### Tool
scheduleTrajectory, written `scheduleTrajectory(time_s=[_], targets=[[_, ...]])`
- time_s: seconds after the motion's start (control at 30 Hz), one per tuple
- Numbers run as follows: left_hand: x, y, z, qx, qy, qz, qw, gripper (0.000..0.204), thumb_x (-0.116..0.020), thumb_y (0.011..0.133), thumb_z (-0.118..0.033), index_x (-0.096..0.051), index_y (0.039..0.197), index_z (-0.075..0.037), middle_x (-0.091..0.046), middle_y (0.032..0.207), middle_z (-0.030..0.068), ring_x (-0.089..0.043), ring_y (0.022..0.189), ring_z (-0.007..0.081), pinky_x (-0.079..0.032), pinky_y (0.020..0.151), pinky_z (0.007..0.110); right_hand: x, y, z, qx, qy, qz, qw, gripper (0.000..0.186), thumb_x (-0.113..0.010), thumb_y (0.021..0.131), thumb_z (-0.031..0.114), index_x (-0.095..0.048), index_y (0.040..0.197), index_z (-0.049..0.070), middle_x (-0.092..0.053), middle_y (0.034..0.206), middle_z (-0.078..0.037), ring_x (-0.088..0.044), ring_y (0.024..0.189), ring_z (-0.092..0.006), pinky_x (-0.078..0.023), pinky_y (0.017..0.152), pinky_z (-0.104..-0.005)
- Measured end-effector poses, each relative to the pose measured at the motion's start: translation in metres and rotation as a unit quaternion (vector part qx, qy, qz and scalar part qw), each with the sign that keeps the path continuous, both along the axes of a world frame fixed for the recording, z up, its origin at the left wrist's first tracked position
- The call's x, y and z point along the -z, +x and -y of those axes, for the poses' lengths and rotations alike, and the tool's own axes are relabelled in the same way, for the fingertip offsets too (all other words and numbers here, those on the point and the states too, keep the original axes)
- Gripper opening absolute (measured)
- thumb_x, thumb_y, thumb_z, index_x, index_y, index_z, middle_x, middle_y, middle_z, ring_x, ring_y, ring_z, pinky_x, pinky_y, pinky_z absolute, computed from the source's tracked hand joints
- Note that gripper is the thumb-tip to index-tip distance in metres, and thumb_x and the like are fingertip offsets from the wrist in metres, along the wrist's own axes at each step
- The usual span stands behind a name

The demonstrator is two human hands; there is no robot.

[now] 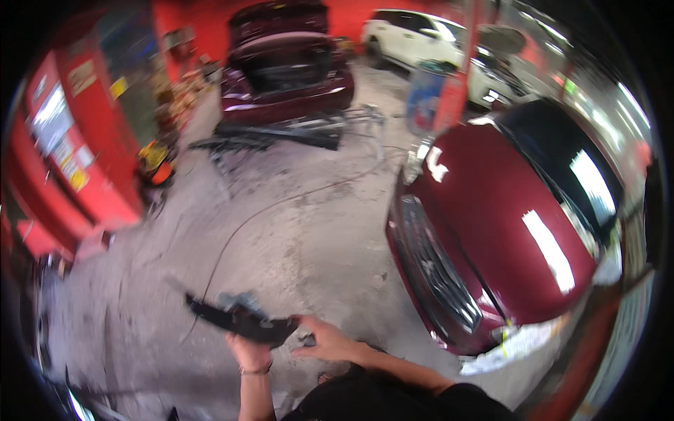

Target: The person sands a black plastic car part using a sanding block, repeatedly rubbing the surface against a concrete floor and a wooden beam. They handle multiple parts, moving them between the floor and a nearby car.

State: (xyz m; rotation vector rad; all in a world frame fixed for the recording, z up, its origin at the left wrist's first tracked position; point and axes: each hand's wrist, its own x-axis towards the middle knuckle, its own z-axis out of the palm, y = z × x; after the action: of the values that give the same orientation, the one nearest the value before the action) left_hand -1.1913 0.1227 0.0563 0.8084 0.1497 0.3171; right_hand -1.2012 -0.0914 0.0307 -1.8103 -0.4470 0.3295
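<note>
The left hand is closed from below around a long black part, which lies tilted across it, its narrow end pointing away to the left. The right hand is at the part's other end, a fingertip touching or almost touching it, thumb and fingers parted around a small dark piece; whether it grips that piece I cannot tell. Just beyond the black part is a blurred bluish-grey item, too indistinct to identify. Ahead of the hands, a thin reddish hose curves over the grey concrete floor. To their right sits a dark red car, its silver grille turned toward them, with white sheeting by its near corner. Farther ahead, long black panels lie in front of a maroon car with its trunk up. A blue drum and a white car stand ahead to the right; a red cabinet is well to the left.
</note>
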Motion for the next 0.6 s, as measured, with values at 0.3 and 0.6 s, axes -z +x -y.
scheduleTrajectory(time_s=[0.3, 0.6], targets=[[-0.028, 0.192, 0.086, 0.074, 0.061, -0.007, 0.995, 0.028, -0.046, 0.111, -0.006, -0.067, 0.128, -0.001, -0.069, 0.103, -0.0031, -0.058, 0.088, 0.002, -0.05, 0.073, 0.023, 0.04, 0.147, 0.091, 0.057, -0.058, 0.057, 0.995, 0.077, -0.087, 0.087, 0.016, -0.048, 0.152, 0.002, -0.059, 0.144, -0.02, -0.058, 0.129, -0.0247, -0.052, 0.102, -0.0389], [-0.003, 0.295, 0.08, 0.011, 0.045, 0.019, 0.999, 0.03, -0.056, 0.114, -0.025, -0.071, 0.122, -0.001, -0.067, 0.088, -0.0077, -0.053, 0.074, 0.0, -0.046, 0.063, 0.023, 0.067, 0.23, 0.187, 0.105, -0.201, 0.019, 0.974, 0.076, -0.083, 0.086, 0.012, -0.048, 0.153, -0.002, -0.062, 0.141, -0.023, -0.059, 0.13, -0.0309, -0.044, 0.112, -0.0401]])
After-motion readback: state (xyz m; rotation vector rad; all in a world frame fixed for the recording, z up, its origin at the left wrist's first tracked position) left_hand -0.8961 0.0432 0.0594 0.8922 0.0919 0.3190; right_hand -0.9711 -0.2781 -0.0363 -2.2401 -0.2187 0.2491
